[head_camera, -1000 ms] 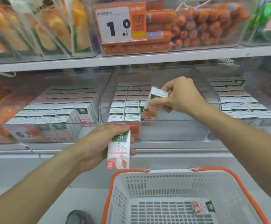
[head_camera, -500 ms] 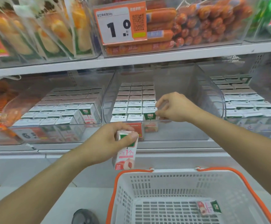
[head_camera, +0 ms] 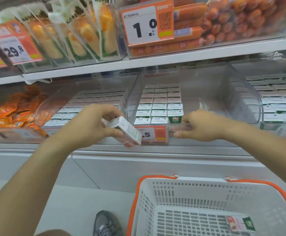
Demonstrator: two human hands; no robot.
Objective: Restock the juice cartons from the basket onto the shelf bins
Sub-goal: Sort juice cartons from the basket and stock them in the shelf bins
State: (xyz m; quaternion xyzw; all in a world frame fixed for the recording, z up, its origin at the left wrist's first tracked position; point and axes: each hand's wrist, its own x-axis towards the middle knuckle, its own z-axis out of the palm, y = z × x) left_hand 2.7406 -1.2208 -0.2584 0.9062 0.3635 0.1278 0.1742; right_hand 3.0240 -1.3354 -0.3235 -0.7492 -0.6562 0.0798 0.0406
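My left hand (head_camera: 91, 126) grips a white juice carton (head_camera: 126, 132), tilted, in front of the shelf edge between the left and middle bins. The clear middle bin (head_camera: 215, 92) holds rows of cartons on its left side, with a green-topped carton (head_camera: 175, 119) at the front. Beside that carton my right hand (head_camera: 203, 126) is at the bin's front wall, fingers curled over the rim and thumb low against the front. One carton (head_camera: 240, 223) lies flat in the white basket (head_camera: 190, 189) with an orange rim at lower right.
Clear bins full of cartons flank the middle one, a left bin (head_camera: 87, 103) and a right bin (head_camera: 278, 103). An orange price tag (head_camera: 153, 134) hangs on the middle bin's front. Sausages and snack packs fill the shelf above. A grey shoe (head_camera: 104, 223) shows beside the basket.
My right hand set its carton at the front of the middle bin, let it go and moved to the bin's front wall. My left hand rose toward the shelf and tilted its carton.
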